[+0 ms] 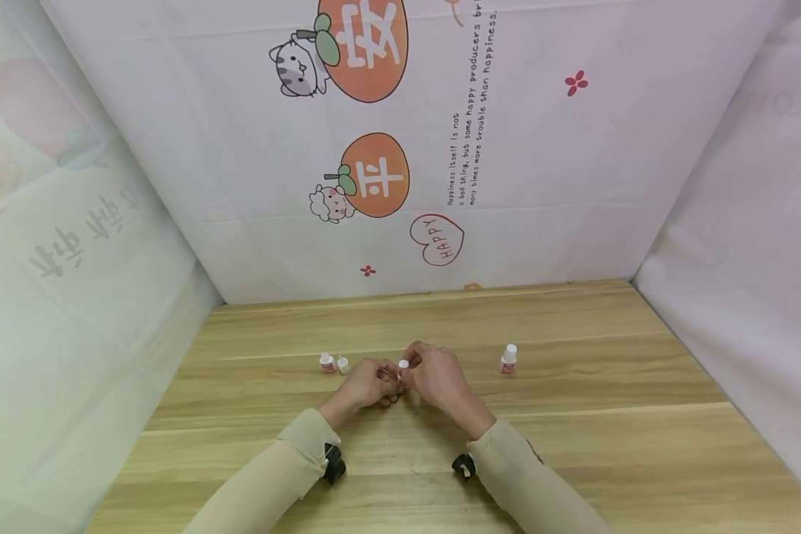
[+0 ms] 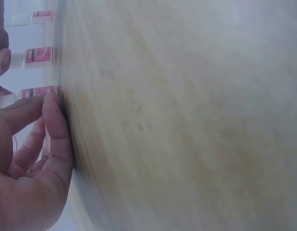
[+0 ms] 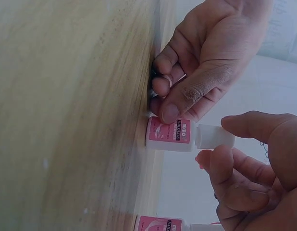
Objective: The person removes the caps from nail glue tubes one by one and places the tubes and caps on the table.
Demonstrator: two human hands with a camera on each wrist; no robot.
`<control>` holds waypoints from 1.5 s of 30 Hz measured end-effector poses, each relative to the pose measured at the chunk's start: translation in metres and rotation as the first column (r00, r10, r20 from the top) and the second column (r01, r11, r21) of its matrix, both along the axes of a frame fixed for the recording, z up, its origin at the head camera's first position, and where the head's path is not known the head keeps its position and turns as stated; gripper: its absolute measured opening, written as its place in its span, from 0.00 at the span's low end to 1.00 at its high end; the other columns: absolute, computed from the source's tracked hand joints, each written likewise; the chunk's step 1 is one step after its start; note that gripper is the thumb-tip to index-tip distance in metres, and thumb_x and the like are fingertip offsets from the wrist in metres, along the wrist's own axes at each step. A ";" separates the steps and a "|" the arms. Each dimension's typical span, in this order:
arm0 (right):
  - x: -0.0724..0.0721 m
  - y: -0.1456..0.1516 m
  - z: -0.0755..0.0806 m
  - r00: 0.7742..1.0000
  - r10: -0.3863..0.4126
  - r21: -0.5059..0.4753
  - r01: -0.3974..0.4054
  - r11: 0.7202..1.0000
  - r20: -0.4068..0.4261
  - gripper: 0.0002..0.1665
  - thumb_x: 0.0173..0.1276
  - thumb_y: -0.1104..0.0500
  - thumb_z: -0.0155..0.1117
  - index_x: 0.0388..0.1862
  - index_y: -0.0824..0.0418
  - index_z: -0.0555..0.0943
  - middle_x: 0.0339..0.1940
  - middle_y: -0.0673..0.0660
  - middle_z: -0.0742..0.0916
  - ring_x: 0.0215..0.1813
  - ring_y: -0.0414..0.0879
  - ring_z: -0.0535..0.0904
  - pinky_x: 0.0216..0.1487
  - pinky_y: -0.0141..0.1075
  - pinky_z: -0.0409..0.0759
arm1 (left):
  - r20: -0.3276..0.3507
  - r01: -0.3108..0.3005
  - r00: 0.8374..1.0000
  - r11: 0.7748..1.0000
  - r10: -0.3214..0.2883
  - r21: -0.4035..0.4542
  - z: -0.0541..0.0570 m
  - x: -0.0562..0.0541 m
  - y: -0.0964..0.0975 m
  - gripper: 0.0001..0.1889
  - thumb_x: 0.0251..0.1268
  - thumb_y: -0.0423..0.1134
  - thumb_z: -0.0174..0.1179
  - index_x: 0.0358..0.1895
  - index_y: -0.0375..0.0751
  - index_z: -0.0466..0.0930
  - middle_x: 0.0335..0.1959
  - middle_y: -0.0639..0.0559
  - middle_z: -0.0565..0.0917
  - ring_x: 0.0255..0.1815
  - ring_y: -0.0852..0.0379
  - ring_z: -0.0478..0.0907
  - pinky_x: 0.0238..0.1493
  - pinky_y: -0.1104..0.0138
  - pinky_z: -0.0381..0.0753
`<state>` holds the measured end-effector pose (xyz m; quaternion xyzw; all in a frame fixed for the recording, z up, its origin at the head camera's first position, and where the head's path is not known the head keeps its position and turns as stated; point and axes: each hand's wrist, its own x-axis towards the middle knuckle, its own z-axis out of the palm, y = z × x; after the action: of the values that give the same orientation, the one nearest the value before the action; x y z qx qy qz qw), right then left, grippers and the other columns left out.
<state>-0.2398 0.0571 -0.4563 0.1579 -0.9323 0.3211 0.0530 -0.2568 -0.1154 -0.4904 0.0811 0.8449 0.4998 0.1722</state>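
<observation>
Low on the tabletop stands a small nail glue bottle [image 3: 170, 132], upright, with a pink label and a white cap [image 3: 214, 137]. My left hand [image 1: 368, 383] holds its body from the left, thumb and fingertips near the base. From the other side my right hand [image 1: 437, 377] has its thumb and a finger at the cap, which is seated on the bottle. Part of a second pink-labelled bottle [image 3: 158, 224] shows close by the right hand in the right wrist view; in the head view that hand hides it.
Left of my hands, another small bottle [image 1: 327, 363] stands beside a separate white cap [image 1: 343, 365]. Farther right is a capped bottle [image 1: 508, 360]. The wooden table [image 1: 574, 460] meets printed white cloth walls [image 1: 541, 185] at its back and sides.
</observation>
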 end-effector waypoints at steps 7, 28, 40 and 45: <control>0.000 0.000 0.000 1.000 -0.010 -0.011 0.010 1.000 0.026 0.08 0.63 0.54 0.72 0.37 0.54 0.83 0.35 0.50 0.89 0.38 0.49 0.82 0.45 0.43 0.79 | 0.006 -0.001 1.000 1.000 0.001 0.008 0.000 0.000 0.000 0.11 0.65 0.26 0.61 0.50 0.32 0.83 0.32 0.42 0.88 0.25 0.59 0.82 0.28 0.67 0.86; 0.001 -0.001 -0.002 1.000 -0.015 0.002 0.015 1.000 0.009 0.09 0.63 0.53 0.72 0.39 0.53 0.83 0.37 0.51 0.90 0.39 0.51 0.84 0.48 0.46 0.79 | -0.009 -0.001 1.000 1.000 0.001 0.009 -0.004 -0.001 0.001 0.10 0.65 0.26 0.61 0.49 0.32 0.83 0.32 0.42 0.88 0.24 0.59 0.84 0.28 0.67 0.86; 0.002 0.000 -0.002 1.000 -0.006 0.014 0.006 1.000 -0.021 0.08 0.63 0.54 0.72 0.37 0.54 0.83 0.35 0.51 0.90 0.39 0.52 0.84 0.47 0.47 0.80 | -0.019 -0.003 1.000 1.000 0.003 -0.008 -0.003 0.000 0.001 0.11 0.64 0.25 0.61 0.49 0.32 0.83 0.30 0.43 0.88 0.23 0.59 0.83 0.28 0.67 0.86; 0.000 0.000 -0.002 1.000 -0.017 0.005 0.017 1.000 -0.008 0.08 0.62 0.53 0.73 0.37 0.53 0.83 0.35 0.51 0.90 0.38 0.50 0.83 0.42 0.42 0.80 | -0.012 -0.012 1.000 1.000 0.012 -0.005 -0.002 0.000 0.001 0.10 0.64 0.26 0.61 0.48 0.33 0.83 0.30 0.43 0.88 0.23 0.60 0.83 0.28 0.67 0.86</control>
<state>-0.2395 0.0573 -0.4585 0.1512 -0.9341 0.3179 0.0591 -0.2566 -0.1145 -0.4923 0.0786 0.8478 0.4981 0.1643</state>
